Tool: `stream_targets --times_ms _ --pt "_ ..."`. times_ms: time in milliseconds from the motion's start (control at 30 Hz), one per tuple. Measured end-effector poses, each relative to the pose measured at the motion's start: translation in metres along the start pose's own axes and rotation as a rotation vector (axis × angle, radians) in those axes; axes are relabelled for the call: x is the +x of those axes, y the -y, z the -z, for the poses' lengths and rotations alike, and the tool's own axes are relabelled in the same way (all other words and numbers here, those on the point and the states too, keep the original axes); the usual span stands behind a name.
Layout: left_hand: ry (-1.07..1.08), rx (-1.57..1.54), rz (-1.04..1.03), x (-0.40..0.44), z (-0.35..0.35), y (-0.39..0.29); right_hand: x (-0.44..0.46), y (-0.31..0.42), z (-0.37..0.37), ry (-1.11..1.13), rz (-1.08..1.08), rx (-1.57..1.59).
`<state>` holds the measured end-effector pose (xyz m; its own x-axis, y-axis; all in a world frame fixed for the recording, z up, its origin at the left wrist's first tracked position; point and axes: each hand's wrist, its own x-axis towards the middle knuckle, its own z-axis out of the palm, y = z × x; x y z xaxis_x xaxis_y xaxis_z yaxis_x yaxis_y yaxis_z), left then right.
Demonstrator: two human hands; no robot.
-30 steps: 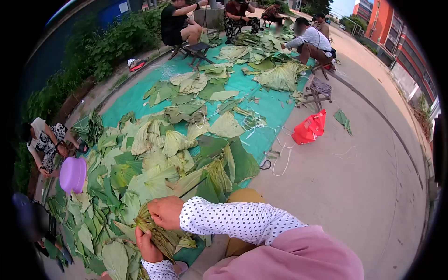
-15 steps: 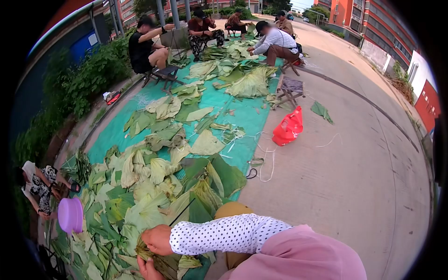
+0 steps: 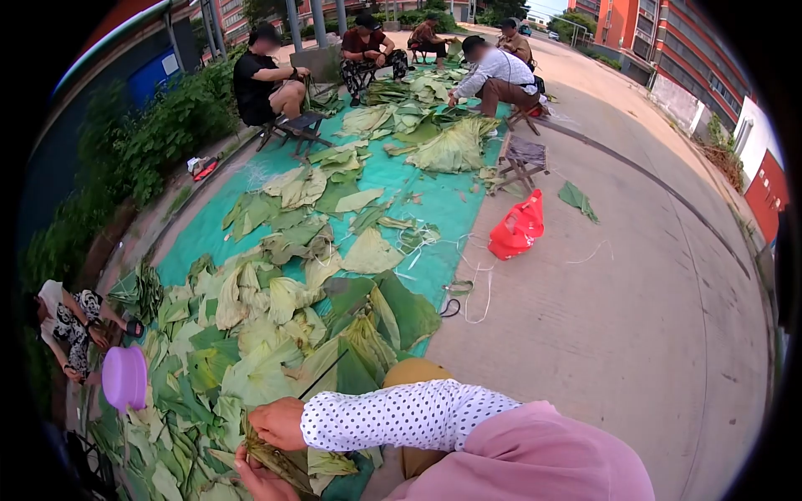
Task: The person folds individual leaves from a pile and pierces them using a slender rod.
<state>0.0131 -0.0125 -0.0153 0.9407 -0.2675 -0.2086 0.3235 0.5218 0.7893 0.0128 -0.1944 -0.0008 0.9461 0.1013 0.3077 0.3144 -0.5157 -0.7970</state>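
Right hand [image 3: 280,423] pinches the leaf bundle [image 3: 282,464], left hand [image 3: 266,482] grips below: steadied, near the green sheet's [image 3: 458,196] near edge!

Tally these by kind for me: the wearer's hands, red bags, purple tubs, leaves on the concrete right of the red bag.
Left hand and right hand: 2
Red bag: 1
Purple tub: 1
Leaf: 1
Total: 5

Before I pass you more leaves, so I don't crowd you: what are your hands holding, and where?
A leaf bundle: the right hand is at its gathered upper end, the left hand at its lower left side.
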Motion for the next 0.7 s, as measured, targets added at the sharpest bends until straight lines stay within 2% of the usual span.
stream_targets --times_ms 67,133,333,500,700 --pt "0.021 0.056 -0.039 0.011 0.016 0.008 -0.001 -0.002 -0.003 0.035 0.015 0.005" --pt "0.177 0.087 0.072 0.013 0.021 0.008 -0.003 -0.004 -0.009 0.048 0.042 -0.016" --pt "0.139 0.113 0.123 0.006 0.007 0.008 -0.005 -0.007 -0.016 0.077 0.034 -0.064" --pt "0.219 0.126 0.207 0.007 0.007 0.010 -0.004 -0.008 -0.015 0.078 0.011 -0.027" --pt "0.226 0.138 0.084 0.011 0.016 0.015 -0.004 -0.005 -0.011 0.147 -0.044 0.014"
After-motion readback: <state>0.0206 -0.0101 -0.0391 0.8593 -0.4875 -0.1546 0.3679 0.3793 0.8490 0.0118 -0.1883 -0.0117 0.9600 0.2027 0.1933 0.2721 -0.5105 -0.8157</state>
